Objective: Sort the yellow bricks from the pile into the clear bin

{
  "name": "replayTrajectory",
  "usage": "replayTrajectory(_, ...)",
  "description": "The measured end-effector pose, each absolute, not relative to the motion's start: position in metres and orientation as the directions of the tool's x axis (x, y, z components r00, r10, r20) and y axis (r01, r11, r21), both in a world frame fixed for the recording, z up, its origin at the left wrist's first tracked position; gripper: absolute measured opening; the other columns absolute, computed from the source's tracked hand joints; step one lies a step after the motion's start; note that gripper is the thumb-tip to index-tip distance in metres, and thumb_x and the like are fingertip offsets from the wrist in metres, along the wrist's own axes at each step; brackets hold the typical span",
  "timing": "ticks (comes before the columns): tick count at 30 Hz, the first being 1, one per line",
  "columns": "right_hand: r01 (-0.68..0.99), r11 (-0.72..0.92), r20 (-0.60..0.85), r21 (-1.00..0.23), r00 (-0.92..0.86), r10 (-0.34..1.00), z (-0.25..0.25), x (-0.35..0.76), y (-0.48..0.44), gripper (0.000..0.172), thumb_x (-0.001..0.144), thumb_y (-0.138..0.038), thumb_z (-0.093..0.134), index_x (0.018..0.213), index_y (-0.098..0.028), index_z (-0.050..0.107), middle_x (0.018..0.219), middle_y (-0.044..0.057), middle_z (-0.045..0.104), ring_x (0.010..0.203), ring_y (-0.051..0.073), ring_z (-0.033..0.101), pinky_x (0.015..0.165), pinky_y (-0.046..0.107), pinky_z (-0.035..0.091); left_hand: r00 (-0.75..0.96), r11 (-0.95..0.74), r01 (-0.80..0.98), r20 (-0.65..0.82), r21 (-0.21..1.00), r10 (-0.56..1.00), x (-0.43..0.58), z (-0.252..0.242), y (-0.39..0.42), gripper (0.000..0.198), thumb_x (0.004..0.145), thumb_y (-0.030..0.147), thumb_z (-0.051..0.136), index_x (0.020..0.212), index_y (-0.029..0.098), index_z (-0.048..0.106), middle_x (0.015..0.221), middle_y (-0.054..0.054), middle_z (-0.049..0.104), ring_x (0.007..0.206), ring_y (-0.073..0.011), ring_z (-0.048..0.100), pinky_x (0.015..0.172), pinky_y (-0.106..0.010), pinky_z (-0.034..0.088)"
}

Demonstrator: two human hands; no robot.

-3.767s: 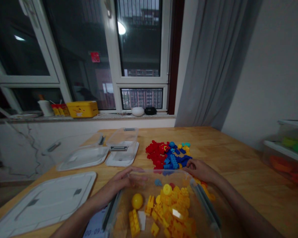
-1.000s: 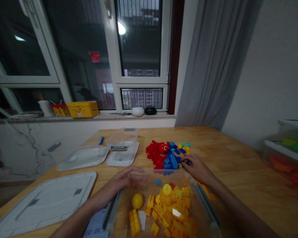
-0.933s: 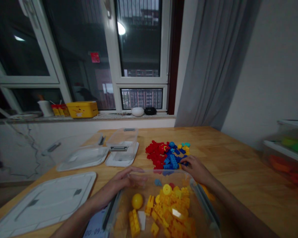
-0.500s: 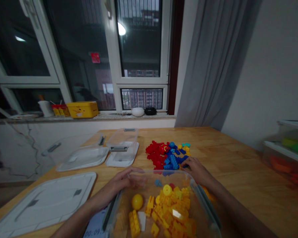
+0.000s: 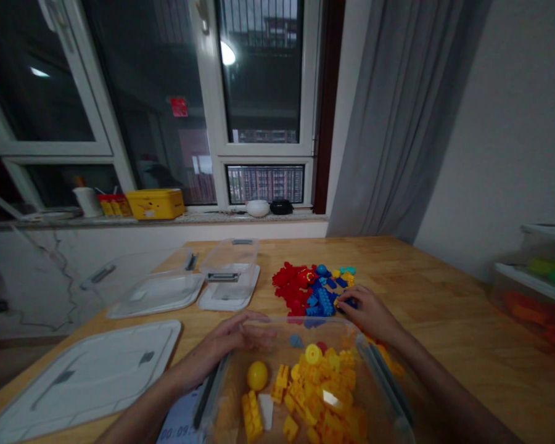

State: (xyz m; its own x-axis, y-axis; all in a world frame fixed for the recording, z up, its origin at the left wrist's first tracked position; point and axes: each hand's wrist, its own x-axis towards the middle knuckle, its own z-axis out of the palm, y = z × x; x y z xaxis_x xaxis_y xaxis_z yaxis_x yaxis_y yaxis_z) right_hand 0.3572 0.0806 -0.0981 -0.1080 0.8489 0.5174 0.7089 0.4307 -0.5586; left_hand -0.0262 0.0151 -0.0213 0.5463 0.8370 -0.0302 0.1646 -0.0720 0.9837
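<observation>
Plastic, pale and round-cornered, forms the flat lid (image 5: 102,370) at eight o'clock. At seven, the left hand (image 5: 235,336) lies with fingers loosely extended over the far left rim of a clear bin (image 5: 282,320); whether it grips, I cannot tell. That see-through bin sits at six o'clock, holding a smooth yellow ball (image 5: 257,375) and, right of it, a heap of angular yellow blocks (image 5: 321,394). Past its far rim, at five, knobbly red pieces (image 5: 296,290) adjoin studded blue pieces (image 5: 321,302). At four, the right hand (image 5: 367,311) has its fingertips curled at the blue pieces' right edge; whether anything is pinched, I cannot tell. All rest on a wood-grained surface (image 5: 444,308). Around the room, a glossy yellow box (image 5: 155,204) stands at nine on a speckled sill (image 5: 213,218), dark window (image 5: 263,80) panes rise toward twelve, a pleated grey curtain (image 5: 398,117) hangs at two, and translucent stacked boxes (image 5: 531,305) stand at three.
</observation>
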Motion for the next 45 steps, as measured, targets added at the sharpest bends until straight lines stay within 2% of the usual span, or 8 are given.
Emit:
replayTrajectory(5, 0.539, 0.349, 0.428, -0.767, 0.025, 0.903, -0.081, 0.351, 0.074, 0.031, 0.083, -0.049, 0.066, 0.091, -0.021, 0.076, 0.100, 0.008, 0.075, 0.089, 0.024, 0.066, 0.080, 0.036, 0.050, 0.532, -0.072, 0.174, -0.033, 0.982, 0.846, -0.025, -0.018, 0.013, 0.043, 0.084, 0.023, 0.058, 0.126, 0.024, 0.064, 0.127, -0.003, 0.074, 0.125, -0.0324, 0.061, 0.107, -0.042, 0.041)
replayTrajectory(10, 0.249, 0.279, 0.291, -0.927, 0.012, 0.957, -0.063, 0.335, 0.056, 0.037, 0.076, -0.054, 0.075, 0.092, -0.020, 0.076, 0.096, 0.006, 0.075, 0.092, 0.022, 0.065, 0.085, 0.035, 0.050, 0.517, -0.097, 0.178, -0.009, 0.979, 0.856, -0.023, -0.015, 0.011, 0.040, 0.082, 0.024, 0.060, 0.121, 0.024, 0.068, 0.124, -0.002, 0.075, 0.124, -0.0322, 0.061, 0.106, -0.040, 0.042)
replayTrajectory(13, 0.043, 0.213, 0.212, -0.976, -0.026, 0.977, -0.060, 0.326, 0.045, 0.038, 0.073, -0.052, 0.080, 0.091, -0.020, 0.075, 0.093, 0.004, 0.073, 0.084, 0.019, 0.064, 0.081, 0.032, 0.049, 0.525, -0.083, 0.182, -0.026, 0.980, 0.851, -0.024, -0.017, 0.013, 0.042, 0.082, 0.023, 0.060, 0.123, 0.024, 0.066, 0.126, -0.003, 0.075, 0.125, -0.0327, 0.060, 0.108, -0.041, 0.040)
replayTrajectory(16, -0.063, 0.172, 0.177, -0.983, -0.101, 0.979, -0.057, 0.321, 0.037, 0.037, 0.070, -0.051, 0.084, 0.087, -0.020, 0.074, 0.092, 0.003, 0.070, 0.083, 0.017, 0.062, 0.080, 0.030, 0.049, 0.528, -0.089, 0.188, -0.024, 0.978, 0.849, -0.026, -0.020, 0.014, 0.041, 0.084, 0.024, 0.058, 0.125, 0.024, 0.065, 0.127, -0.003, 0.074, 0.126, -0.0329, 0.061, 0.109, -0.042, 0.039)
replayTrajectory(22, -0.058, 0.237, 0.244, -0.970, -0.288, 0.926, -0.045, 0.318, 0.026, 0.026, 0.073, -0.045, 0.083, 0.078, -0.021, 0.073, 0.102, 0.004, 0.067, 0.102, 0.020, 0.060, 0.093, 0.031, 0.044, 0.555, -0.117, 0.154, 0.012, 0.981, 0.832, -0.028, -0.025, 0.016, 0.041, 0.085, 0.022, 0.058, 0.125, 0.024, 0.065, 0.129, -0.004, 0.074, 0.125, -0.0320, 0.062, 0.109, -0.042, 0.039)
replayTrajectory(33, 0.017, 0.273, 0.246, -0.962, -0.385, 0.890, -0.042, 0.318, 0.025, 0.028, 0.076, -0.048, 0.080, 0.081, -0.021, 0.074, 0.105, 0.005, 0.067, 0.106, 0.023, 0.061, 0.097, 0.036, 0.043, 0.541, -0.060, 0.153, -0.033, 0.986, 0.841, -0.026, -0.020, 0.013, 0.041, 0.086, 0.023, 0.058, 0.126, 0.025, 0.065, 0.128, -0.003, 0.074, 0.124, -0.0328, 0.062, 0.108, -0.043, 0.042)
replayTrajectory(39, -0.001, 0.253, 0.243, -0.967, -0.289, 0.926, -0.046, 0.320, 0.027, 0.028, 0.075, -0.047, 0.081, 0.086, -0.021, 0.075, 0.101, 0.005, 0.069, 0.099, 0.021, 0.061, 0.089, 0.032, 0.046, 0.545, -0.083, 0.164, -0.020, 0.983, 0.838, -0.027, -0.024, 0.017, 0.043, 0.084, 0.021, 0.058, 0.126, 0.025, 0.065, 0.129, -0.002, 0.074, 0.126, -0.0325, 0.060, 0.109, -0.042, 0.040)
replayTrajectory(45, -0.067, 0.147, 0.154, -0.987, -0.111, 0.982, -0.052, 0.330, 0.039, 0.036, 0.070, -0.049, 0.084, 0.089, -0.020, 0.074, 0.088, 0.002, 0.069, 0.078, 0.015, 0.060, 0.073, 0.027, 0.046, 0.547, -0.086, 0.130, 0.001, 0.988, 0.837, -0.029, -0.030, 0.019, 0.041, 0.085, 0.023, 0.059, 0.126, 0.025, 0.065, 0.126, -0.003, 0.075, 0.124, -0.0328, 0.062, 0.107, -0.041, 0.042)
